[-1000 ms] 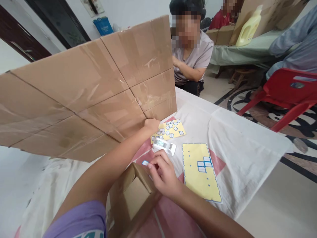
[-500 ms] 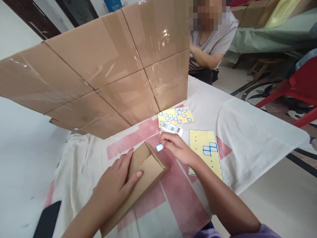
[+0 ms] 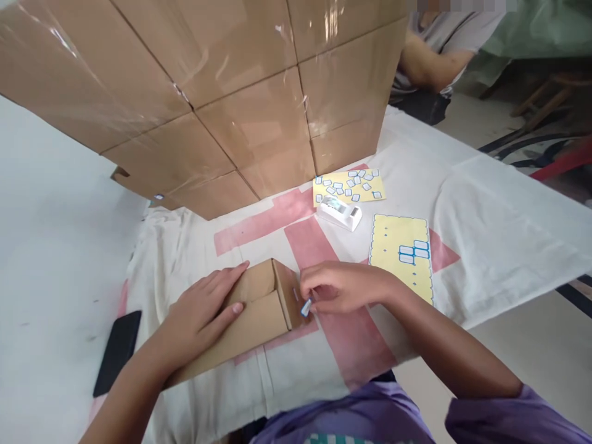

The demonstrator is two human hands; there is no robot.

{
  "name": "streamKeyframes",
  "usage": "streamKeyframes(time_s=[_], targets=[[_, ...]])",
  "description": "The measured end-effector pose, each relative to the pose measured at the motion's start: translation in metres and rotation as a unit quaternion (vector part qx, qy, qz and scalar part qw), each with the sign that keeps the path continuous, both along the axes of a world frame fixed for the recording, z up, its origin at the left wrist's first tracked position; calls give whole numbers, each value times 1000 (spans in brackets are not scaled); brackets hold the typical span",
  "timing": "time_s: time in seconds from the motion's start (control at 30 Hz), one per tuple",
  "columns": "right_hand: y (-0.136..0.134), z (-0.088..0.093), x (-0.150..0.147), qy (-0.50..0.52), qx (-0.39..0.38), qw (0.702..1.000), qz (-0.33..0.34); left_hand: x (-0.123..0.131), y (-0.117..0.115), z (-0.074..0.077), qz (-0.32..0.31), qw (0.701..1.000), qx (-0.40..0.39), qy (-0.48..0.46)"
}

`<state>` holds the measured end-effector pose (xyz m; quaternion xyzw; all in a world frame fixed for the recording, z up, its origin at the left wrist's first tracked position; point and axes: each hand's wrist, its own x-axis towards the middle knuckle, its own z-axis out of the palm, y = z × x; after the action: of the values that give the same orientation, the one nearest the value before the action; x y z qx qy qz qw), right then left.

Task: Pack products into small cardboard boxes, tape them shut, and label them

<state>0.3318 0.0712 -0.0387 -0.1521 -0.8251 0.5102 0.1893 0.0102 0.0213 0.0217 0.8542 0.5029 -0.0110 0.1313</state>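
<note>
A long brown cardboard box (image 3: 259, 314) lies on the cloth in front of me. My left hand (image 3: 203, 308) rests flat across its top, fingers stretched out and thumb apart. Close by the box's right end, my right hand (image 3: 330, 287) pinches a small white sticker with a blue border (image 3: 306, 307) between thumb and fingertips. The sticker is tilted near the end face; whether it touches the cardboard I cannot tell. Further right lies a yellow sheet (image 3: 393, 231) bearing several such stickers in a block. Another yellow sheet (image 3: 345, 196) behind holds several scattered ones.
A white handheld device (image 3: 340, 213) sits before the far yellow sheet. Large stacked, taped cartons (image 3: 250, 111) stand at the back of the table. A black phone (image 3: 117, 351) lies at left. A person (image 3: 430, 61) is at the far right corner. White cloth (image 3: 485, 234) covers the table.
My right hand has brought the sticker down to the box's end. The box now sits more sideways under my left hand. The view has tipped downward.
</note>
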Motion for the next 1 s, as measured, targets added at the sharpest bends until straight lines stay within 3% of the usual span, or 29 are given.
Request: streamKeyframes(time_s=[0.27, 0.47, 1.0], targets=[[2, -18, -8, -51, 72, 995, -44, 5, 1, -2, 201, 977, -46, -46], [5, -27, -14, -39, 96, 993, -64, 10, 0, 0, 196, 979, -45, -38], [3, -26, -21, -63, 93, 991, -75, 11, 0, 1, 175, 984, -27, -32]])
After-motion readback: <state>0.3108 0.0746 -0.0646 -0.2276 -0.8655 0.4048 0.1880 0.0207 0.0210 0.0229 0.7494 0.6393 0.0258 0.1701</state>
